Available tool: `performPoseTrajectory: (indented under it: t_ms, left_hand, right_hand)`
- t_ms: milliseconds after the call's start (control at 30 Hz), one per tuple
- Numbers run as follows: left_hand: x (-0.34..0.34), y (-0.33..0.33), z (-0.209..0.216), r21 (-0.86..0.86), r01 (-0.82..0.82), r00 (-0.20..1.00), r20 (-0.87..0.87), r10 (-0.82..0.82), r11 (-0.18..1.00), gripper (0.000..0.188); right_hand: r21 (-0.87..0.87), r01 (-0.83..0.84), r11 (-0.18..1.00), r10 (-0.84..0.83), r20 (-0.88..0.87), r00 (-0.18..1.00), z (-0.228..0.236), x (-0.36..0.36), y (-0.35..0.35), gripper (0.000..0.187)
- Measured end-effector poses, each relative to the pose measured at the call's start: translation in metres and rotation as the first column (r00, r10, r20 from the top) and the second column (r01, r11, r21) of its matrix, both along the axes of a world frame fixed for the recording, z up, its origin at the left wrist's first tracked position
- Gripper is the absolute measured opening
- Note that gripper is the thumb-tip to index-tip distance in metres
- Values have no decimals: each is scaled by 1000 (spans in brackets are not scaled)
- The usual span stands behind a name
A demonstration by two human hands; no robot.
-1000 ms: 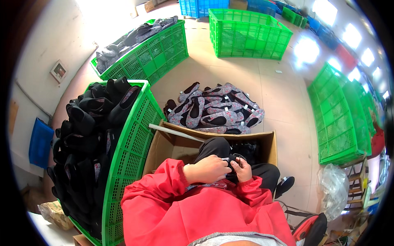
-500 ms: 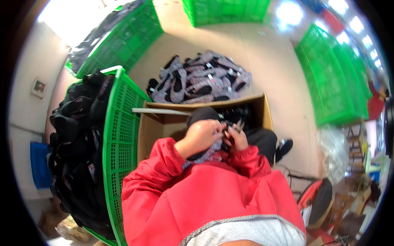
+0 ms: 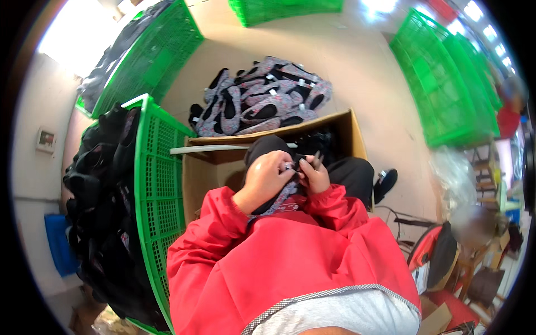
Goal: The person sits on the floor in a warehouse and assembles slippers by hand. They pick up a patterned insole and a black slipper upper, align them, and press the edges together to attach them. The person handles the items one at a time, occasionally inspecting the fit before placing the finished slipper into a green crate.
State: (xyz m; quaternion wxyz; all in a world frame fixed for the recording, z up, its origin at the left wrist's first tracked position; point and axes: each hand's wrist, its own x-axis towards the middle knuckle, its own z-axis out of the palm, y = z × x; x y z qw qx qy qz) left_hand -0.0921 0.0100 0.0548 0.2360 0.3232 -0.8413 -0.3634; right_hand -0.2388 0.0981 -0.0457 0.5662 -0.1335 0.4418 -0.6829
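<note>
On my feed the grey floral slipper [image 3: 283, 199] is in the lap, mostly covered by fingers and sleeve. My worry is a nicked fabric or a pricked fingertip: what look like metal snips [image 3: 317, 160] poke up close to the pinching fingers, and the dark cloth behind (hard to separate from here) would hide a stray blade. A loosened pinch could also drop the slipper into the cardboard carton [image 3: 358, 139]. It lies below and between the hands, its patterned side trailing under the left hand [image 3: 269, 174], whose fingers pinch its upper end; the right hand [image 3: 316, 176] is curled around the snips, just beside. Beyond the carton I see a slipper pile [image 3: 268, 95] on the floor, and at left a green crate [image 3: 162, 190] of black shoes [image 3: 106, 223].
</note>
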Motion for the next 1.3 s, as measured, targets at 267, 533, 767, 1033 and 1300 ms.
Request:
performPoseTrajectory:
  t_ms: [267,533,767,1033,1300]
  left_hand:
    - [-1,1,-16,-82,17,1000,-17,-18,997,19]
    - [-7,-12,-6,-70,213,974,100,-205,975,21]
    - [-15,-14,-13,-163,342,914,285,-288,925,24]
    - [-12,1,-35,-232,351,919,272,-285,907,23]
    - [-12,3,-31,-127,319,916,297,-271,939,27]
  right_hand:
    - [-68,-67,995,71,56,996,-1,-7,0,14]
    - [-140,-119,983,148,220,964,-11,-15,3,17]
    - [-131,-159,979,188,246,951,-15,-21,7,13]
    - [-58,5,998,12,292,956,7,-25,16,12]
    - [-270,156,950,-69,306,950,12,-63,14,8]
